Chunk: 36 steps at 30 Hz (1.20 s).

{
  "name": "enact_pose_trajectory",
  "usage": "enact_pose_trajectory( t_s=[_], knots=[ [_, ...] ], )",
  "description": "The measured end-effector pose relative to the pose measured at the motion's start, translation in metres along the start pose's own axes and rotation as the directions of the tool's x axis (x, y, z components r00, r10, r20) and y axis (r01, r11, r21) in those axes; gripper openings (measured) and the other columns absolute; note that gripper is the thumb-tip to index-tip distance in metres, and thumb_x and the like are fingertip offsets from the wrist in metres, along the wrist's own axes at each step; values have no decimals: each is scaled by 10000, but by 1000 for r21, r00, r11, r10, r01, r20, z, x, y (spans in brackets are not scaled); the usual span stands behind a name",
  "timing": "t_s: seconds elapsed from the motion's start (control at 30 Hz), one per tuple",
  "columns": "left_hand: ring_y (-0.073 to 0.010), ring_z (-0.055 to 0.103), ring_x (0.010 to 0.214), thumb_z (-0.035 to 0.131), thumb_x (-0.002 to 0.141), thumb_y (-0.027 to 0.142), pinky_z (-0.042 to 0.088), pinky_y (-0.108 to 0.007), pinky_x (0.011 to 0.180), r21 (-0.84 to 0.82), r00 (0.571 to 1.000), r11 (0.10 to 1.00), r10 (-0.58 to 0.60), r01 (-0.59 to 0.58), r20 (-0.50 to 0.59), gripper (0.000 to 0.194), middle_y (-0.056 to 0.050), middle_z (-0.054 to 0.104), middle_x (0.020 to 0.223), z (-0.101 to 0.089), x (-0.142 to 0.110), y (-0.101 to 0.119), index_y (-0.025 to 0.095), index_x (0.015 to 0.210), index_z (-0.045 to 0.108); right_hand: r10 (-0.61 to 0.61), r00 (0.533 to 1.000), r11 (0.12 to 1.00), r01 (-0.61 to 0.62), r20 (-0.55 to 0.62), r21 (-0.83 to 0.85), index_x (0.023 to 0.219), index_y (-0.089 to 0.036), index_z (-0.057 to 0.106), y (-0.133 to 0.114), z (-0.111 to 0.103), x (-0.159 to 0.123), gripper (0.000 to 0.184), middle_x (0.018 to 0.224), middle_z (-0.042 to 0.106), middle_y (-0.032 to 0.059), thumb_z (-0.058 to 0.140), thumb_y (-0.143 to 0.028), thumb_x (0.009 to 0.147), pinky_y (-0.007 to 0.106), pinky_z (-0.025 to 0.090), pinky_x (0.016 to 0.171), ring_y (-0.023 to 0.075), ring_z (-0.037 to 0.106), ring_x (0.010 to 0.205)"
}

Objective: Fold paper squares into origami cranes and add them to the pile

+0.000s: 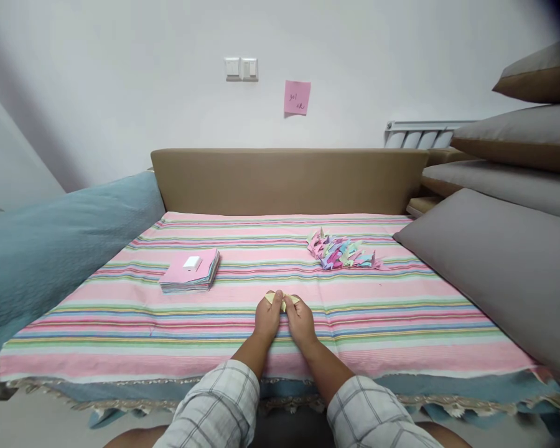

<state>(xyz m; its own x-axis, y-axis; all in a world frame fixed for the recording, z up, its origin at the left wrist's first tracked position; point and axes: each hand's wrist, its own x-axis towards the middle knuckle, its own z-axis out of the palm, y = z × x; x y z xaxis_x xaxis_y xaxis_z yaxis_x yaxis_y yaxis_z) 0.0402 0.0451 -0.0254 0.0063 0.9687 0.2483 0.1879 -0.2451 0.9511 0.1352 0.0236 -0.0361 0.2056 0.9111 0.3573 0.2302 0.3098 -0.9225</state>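
Observation:
Close together over the striped cloth [242,298], both of my hands grip a small piece of folded yellow paper [284,305]. My left hand [267,317] is closed on its left side, thumb on top. On its right side my right hand [300,318] is closed too, the thumb beside the other one. Much of the paper is hidden by my fingers. A stack of coloured paper sheets [182,272] lies to the left, with a small white block [192,263] on top. Farther back on the right is a pile of folded paper cranes [338,251] in several colours.
Grey cushions [494,267] are piled along the right side. A blue-covered armrest [74,230] bounds the left, and a brown backrest [284,180] stands behind the cloth. On the wall are a pink note [297,98] and light switches [241,69].

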Motion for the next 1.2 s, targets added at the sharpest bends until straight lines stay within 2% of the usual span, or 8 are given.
enact_pose_trajectory(
  t_s=[0.37, 0.53, 0.7, 0.87, 1.03, 1.1, 1.2],
  knots=[
    [-154, 496, 618, 368, 849, 561, 367, -268, 627, 41, 994, 995, 86, -89, 74, 477, -10, 560, 619, 0, -1, -1, 192, 618, 563, 3, 998, 1000, -3, -61, -2, 830, -187, 623, 3, 1, -3, 377, 801, 645, 44, 386, -476, 878, 275, 429, 755, 175, 572, 793],
    [-165, 511, 624, 398, 817, 602, 387, -277, 629, -29, 997, 999, 34, -33, 66, 508, -27, 597, 623, -1, -2, 2, 176, 617, 589, 34, 998, 997, -29, -56, 76, 758, -186, 598, 0, -1, -3, 407, 752, 634, 36, 397, -526, 858, 269, 439, 702, 174, 568, 753],
    [-190, 555, 647, 437, 788, 623, 412, -288, 641, -108, 996, 992, -56, 64, 76, 524, -54, 635, 634, -1, -1, 1, 155, 635, 617, 145, 988, 981, -136, -52, 141, 649, -186, 556, -2, -3, -1, 437, 596, 587, 11, 458, -585, 798, 258, 412, 570, 159, 530, 609],
    [-208, 605, 727, 439, 822, 559, 428, -291, 686, -46, 1000, 999, -25, 26, 19, 474, -70, 673, 731, 6, 0, 0, 152, 754, 673, 138, 988, 986, -131, -75, 99, 652, -182, 564, -4, -1, 4, 421, 626, 603, 13, 467, -568, 787, 255, 411, 594, 155, 534, 633],
    [-197, 587, 682, 446, 803, 574, 420, -295, 660, 44, 995, 998, -48, 52, -92, 471, -51, 634, 680, 8, -1, 10, 162, 703, 649, 146, 980, 989, -142, -138, 40, 664, -190, 575, -9, 5, 7, 375, 621, 607, 18, 467, -529, 784, 263, 412, 614, 167, 551, 660],
    [-194, 582, 678, 466, 782, 593, 422, -293, 651, -10, 993, 997, -74, 74, -91, 478, -47, 629, 665, 8, -3, 13, 158, 698, 645, 175, 976, 983, -165, -130, 86, 666, -193, 571, -10, 7, 7, 360, 622, 607, 16, 481, -524, 776, 262, 411, 602, 164, 549, 643],
    [-172, 554, 591, 471, 765, 627, 411, -281, 573, -224, 981, 958, -190, 178, -35, 505, -32, 600, 587, 9, -6, 15, 153, 679, 623, 278, 958, 934, -251, -76, 254, 636, -198, 529, -11, 11, 5, 373, 523, 538, -17, 500, -549, 758, 250, 377, 504, 132, 481, 505]
  ],
)
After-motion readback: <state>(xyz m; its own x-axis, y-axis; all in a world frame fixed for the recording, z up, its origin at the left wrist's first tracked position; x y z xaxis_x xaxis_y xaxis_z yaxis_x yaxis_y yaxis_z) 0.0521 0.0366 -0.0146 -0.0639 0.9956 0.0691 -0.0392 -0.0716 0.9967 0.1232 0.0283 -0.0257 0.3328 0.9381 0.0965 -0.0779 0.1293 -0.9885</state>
